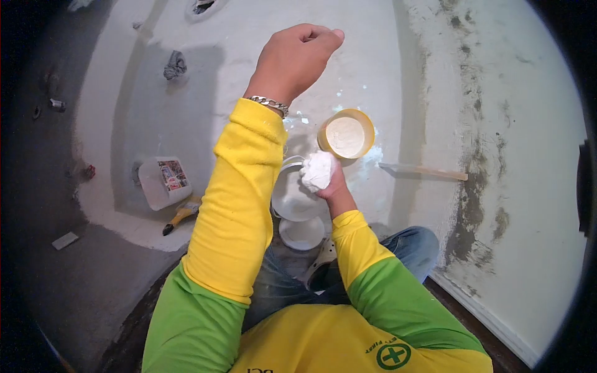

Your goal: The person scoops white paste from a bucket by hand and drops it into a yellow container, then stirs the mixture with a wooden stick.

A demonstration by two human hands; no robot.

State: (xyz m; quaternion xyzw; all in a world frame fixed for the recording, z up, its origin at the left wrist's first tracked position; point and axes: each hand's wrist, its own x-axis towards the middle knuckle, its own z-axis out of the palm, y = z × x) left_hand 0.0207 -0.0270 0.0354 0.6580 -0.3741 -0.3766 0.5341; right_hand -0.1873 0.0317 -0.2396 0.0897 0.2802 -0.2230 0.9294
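My left hand (297,59) is raised at the far end of my outstretched arm, high over the pale floor. Its fingers are curled in with the thumb against them, and whatever may be inside the grip is hidden. Lower down, my right hand (339,188) is closed on a lumpy white wad (317,171). Just beyond the wad stands a yellow tub (372,132) with off-white powder in it. A white bucket (297,202) is below the wad, partly covered by it in this view. A smaller white round container (301,234) sits nearer my feet.
To the left lies a white container (152,180) with a printed label, a yellow-handled brush (181,215) beside it. A flat strip (429,171) rests near the stained wall edge at right. Farther off are a grey crumpled lump (175,65) and a floor opening (203,7).
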